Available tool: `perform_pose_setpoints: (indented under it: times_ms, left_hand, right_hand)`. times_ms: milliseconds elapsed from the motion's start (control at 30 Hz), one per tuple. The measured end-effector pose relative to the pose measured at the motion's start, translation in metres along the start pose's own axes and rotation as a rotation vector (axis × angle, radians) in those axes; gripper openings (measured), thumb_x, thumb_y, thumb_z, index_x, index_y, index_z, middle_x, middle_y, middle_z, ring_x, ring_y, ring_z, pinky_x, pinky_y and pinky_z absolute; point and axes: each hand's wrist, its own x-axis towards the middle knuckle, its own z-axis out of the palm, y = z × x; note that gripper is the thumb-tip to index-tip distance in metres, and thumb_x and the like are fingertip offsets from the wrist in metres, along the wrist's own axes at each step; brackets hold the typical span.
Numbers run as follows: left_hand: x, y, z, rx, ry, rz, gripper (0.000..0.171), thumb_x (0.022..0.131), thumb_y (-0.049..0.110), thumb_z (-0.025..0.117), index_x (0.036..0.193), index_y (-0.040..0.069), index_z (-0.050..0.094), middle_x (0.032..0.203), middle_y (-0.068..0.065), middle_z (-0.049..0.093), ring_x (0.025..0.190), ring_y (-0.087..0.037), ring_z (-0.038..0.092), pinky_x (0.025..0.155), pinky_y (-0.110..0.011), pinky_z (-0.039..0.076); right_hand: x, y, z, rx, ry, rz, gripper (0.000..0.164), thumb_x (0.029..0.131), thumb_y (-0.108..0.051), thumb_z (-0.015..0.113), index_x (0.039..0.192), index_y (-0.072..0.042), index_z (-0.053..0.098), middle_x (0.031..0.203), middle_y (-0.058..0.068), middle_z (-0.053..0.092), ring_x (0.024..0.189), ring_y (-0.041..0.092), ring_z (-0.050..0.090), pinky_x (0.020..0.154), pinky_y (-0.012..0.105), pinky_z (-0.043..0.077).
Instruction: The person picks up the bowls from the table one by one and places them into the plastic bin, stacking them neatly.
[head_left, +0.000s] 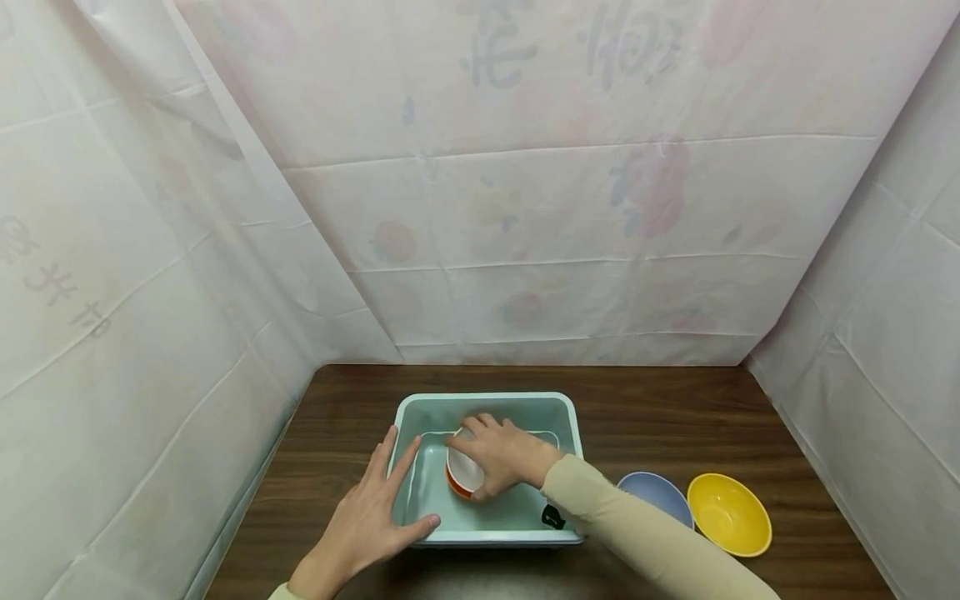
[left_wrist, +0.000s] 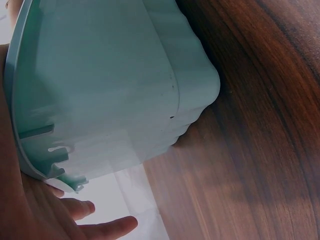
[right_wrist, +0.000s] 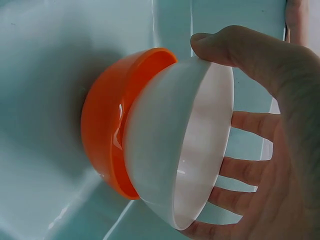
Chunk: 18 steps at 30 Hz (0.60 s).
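My right hand [head_left: 504, 458] holds a white bowl [right_wrist: 157, 132] by its rim, thumb on one side and fingers spread along the other. The white bowl sits partly inside an orange bowl [right_wrist: 102, 122], tilted against it. Both bowls are within a light teal plastic basin [head_left: 491, 538], toward its middle. At the basin's left side is my left hand [head_left: 365, 515], its fingers extended and spread against the rim. In the left wrist view, the basin's outer wall [left_wrist: 100, 85] fills much of the picture.
Right of the basin, a blue bowl [head_left: 654, 493] and a yellow bowl [head_left: 729, 515] stand on the dark wooden table [head_left: 660, 408]. My right sleeve partly covers the blue one. A small black part [head_left: 552, 517] shows at the basin's front right. Pale printed sheets [head_left: 562, 208] surround the table.
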Motion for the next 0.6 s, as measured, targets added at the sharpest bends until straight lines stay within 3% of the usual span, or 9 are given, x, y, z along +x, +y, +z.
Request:
perform_pose_setpoints:
  times_ms: [600]
  left_hand:
    - [-0.0001, 0.0004, -0.0013, -0.008, 0.007, 0.007, 0.103, 0.081, 0.074, 0.069, 0.164, 0.029, 0.028, 0.173, -0.012, 0.013, 0.144, -0.052, 0.041, 0.067, -0.061, 0.055]
  right_hand:
    - [0.0088, -0.0016, 0.0067, -0.002, -0.034, 0.004, 0.086, 0.081, -0.058, 0.08, 0.155, -0.031, 0.045, 0.153, 0.006, 0.045, 0.136, 0.028, 0.049, 0.096, 0.05, 0.054]
